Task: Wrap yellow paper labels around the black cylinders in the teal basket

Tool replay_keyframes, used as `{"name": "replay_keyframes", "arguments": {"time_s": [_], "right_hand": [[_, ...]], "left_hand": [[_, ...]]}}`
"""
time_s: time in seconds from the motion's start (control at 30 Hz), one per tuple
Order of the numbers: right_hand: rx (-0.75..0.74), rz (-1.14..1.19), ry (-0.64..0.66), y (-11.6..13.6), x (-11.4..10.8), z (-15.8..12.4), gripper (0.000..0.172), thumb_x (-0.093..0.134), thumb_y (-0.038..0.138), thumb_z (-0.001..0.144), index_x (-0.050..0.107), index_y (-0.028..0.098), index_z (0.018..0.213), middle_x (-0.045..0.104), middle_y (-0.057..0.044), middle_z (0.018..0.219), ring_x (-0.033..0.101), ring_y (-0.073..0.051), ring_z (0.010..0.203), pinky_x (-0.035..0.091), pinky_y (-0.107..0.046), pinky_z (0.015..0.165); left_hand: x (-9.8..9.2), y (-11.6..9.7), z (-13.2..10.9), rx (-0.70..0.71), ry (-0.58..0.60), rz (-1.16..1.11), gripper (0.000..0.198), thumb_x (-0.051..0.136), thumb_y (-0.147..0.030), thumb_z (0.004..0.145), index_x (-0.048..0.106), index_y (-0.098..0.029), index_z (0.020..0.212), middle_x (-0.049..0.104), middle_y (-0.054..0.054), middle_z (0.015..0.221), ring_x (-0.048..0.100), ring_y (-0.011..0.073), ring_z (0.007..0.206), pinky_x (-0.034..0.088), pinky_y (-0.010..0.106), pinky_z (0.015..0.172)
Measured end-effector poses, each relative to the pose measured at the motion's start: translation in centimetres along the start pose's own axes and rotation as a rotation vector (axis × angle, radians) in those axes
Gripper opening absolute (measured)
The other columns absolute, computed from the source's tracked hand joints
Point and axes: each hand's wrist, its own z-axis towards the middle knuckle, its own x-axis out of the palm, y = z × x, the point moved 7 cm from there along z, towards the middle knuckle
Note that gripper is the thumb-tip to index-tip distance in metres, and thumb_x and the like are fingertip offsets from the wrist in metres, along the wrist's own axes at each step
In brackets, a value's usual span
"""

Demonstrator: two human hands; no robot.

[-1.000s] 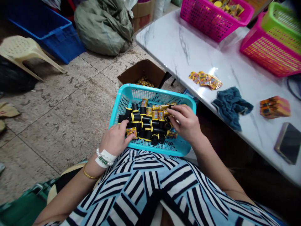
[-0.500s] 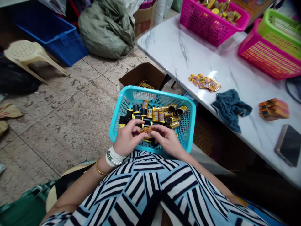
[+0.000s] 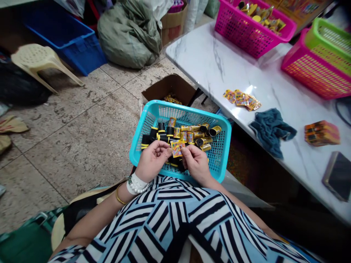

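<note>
Between my two hands a small yellow and orange printed label (image 3: 177, 149) is held flat by its edges, above a turquoise basket (image 3: 225, 146). My left hand (image 3: 153, 159) pinches its left edge, and my right hand (image 3: 196, 160) pinches the right edge. Black cylinders with yellow rims (image 3: 161, 128) lie at the left inside the basket. Cylinders wrapped in yellow labels (image 3: 203, 140) lie at the right side of it. The basket rests in front of my lap.
A marble-patterned table (image 3: 208, 69) at the right bears spread labels (image 3: 242, 99), a blue cloth (image 3: 272, 131), a label stack (image 3: 322, 133), a phone (image 3: 338, 176) and pink baskets (image 3: 252, 34). Beyond my basket is a cardboard box (image 3: 156, 87); a stool (image 3: 35, 58) stands left.
The label between my hands has turned to show its printed face more fully. My right hand's fingers have curled in more. The whole view has shifted slightly.
</note>
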Motion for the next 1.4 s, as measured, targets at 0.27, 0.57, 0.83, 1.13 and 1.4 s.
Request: {"name": "replay_keyframes", "arguments": {"time_s": [0.27, 0.57, 0.83, 1.13, 1.4], "right_hand": [[-0.466, -0.449, -0.05, 8.2, -4.3, 2.8, 0.021, 0.055, 0.029, 0.094, 0.072, 0.02, 0.103, 0.069, -0.005, 0.085, 0.064, -0.017, 0.08, 0.051, -0.028, 0.075], [-0.201, -1.358, -0.571, 11.8, -14.7, 12.0, 0.048, 0.048, 0.048, 0.096, 0.061, 0.011, 0.126, 0.066, -0.019, 0.11, 0.065, -0.031, 0.098, 0.05, -0.036, 0.075], [-0.001, -1.444, -0.811, 11.2, -21.7, 7.5, 0.057, 0.035, 0.05, 0.1, 0.047, 0.014, 0.142, 0.063, -0.016, 0.115, 0.065, -0.025, 0.095, 0.044, -0.03, 0.07], [0.081, -1.42, -0.747, 5.4, -26.2, 3.8, 0.034, 0.049, 0.032, 0.092, 0.076, 0.011, 0.092, 0.068, -0.014, 0.086, 0.058, -0.022, 0.076, 0.037, -0.032, 0.065], [-0.394, -0.809, -0.793, 8.5, -16.0, -0.2, 0.038, 0.067, 0.045, 0.081, 0.068, 0.015, 0.106, 0.064, -0.01, 0.089, 0.058, -0.022, 0.077, 0.047, -0.036, 0.07]], "left_hand": [[-0.2, 1.7, 1.3, -0.025, 0.054, 0.094, 0.033, 0.071, -0.049, 0.076, 0.069, -0.016, 0.075, 0.068, 0.003, 0.072, 0.06, 0.0171, 0.07, 0.049, 0.026, 0.065], [-1.1, 2.4, 1.9, -0.057, 0.009, 0.021, 0.046, 0.074, -0.062, 0.066, 0.071, -0.016, 0.072, 0.071, 0.005, 0.072, 0.064, 0.0197, 0.071, 0.052, 0.027, 0.065], [-3.9, 3.7, 3.0, -0.116, -0.086, 0.039, 0.054, 0.08, -0.065, 0.054, 0.073, -0.018, 0.078, 0.075, 0.004, 0.076, 0.067, 0.0217, 0.073, 0.054, 0.025, 0.062], [0.9, 0.7, 2.1, 0.003, 0.046, 0.022, 0.039, 0.074, -0.053, 0.071, 0.071, -0.015, 0.08, 0.071, 0.005, 0.075, 0.063, 0.0165, 0.068, 0.051, 0.024, 0.062], [0.0, 0.2, 1.9, 0.034, 0.001, -0.042, 0.034, 0.076, -0.048, 0.072, 0.068, -0.015, 0.075, 0.067, 0.003, 0.071, 0.059, 0.0137, 0.064, 0.048, 0.024, 0.058]]}}
